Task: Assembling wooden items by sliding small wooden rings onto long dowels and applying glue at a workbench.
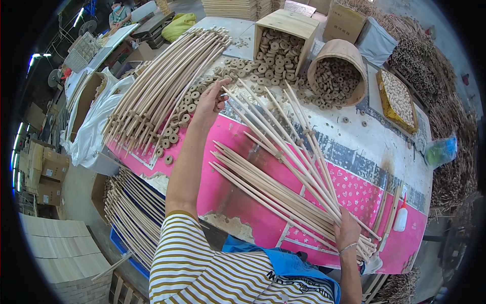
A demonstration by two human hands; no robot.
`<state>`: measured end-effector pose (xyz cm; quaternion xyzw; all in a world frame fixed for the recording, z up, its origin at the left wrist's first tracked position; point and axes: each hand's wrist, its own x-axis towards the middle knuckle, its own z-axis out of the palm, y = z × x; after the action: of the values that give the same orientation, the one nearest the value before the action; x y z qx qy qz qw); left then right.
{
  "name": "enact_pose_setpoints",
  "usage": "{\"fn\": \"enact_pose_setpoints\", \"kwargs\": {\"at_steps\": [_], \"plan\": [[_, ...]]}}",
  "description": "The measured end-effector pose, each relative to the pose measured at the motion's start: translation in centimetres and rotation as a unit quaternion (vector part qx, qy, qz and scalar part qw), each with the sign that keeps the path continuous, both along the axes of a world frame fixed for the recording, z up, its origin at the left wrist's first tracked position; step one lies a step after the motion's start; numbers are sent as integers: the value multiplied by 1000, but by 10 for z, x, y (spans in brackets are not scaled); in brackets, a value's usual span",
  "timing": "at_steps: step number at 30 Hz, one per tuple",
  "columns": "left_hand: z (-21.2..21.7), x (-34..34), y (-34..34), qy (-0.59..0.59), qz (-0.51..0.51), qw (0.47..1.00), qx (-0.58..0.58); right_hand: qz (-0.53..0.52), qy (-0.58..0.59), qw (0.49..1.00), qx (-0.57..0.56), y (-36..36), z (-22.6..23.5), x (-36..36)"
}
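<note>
two hands: left hand [208, 103], right hand [347, 229]. one square wooden box [283, 25] of rings, one round wooden tub [339, 53] of rings, one yellow tray [387, 101], one glue bottle [400, 219]. rods and loose rings too many to count.

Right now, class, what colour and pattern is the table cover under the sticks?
Pink cover with small white hearts and a grey band, worn white in patches; head view.

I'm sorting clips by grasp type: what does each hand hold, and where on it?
The right hand grips the fan of thin wooden sticks at their gathered near ends. The left hand reaches the far stick tips beside the wooden rings; its grip cannot be told.
</note>
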<state>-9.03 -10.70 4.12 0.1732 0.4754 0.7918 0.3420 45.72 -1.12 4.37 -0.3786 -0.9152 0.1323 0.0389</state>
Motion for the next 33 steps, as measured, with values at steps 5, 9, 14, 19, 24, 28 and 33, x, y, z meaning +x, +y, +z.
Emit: {"fn": "enact_pose_setpoints", "kwargs": {"at_steps": [5, 9, 14, 19, 24, 28, 33], "plan": [[9, 3, 1, 28, 8, 999, -21, -11, -13, 1000, -7, 1, 0, -1], [17, 11, -1, 58, 30, 996, -65, -8, -3, 1000, 3, 3, -3, -3], [23, 61, 13, 44, 6, 994, -102, -27, 13, 999, 14, 4, -3, -16], [22, 149, 14, 138, -36, 978, -153, -30, 42, 998, 36, 5, -9, -36], [19, 161, -11, 84, 26, 987, -131, -36, 41, 996, 65, 12, -8, -29], [-1, 94, -29, -23, 58, 996, -66, -42, 59, 995, 69, 14, -8, -18], [-9, 34, -24, 1, 72, 997, -10, -42, 61, 995, 66, 11, -7, -17]]}}
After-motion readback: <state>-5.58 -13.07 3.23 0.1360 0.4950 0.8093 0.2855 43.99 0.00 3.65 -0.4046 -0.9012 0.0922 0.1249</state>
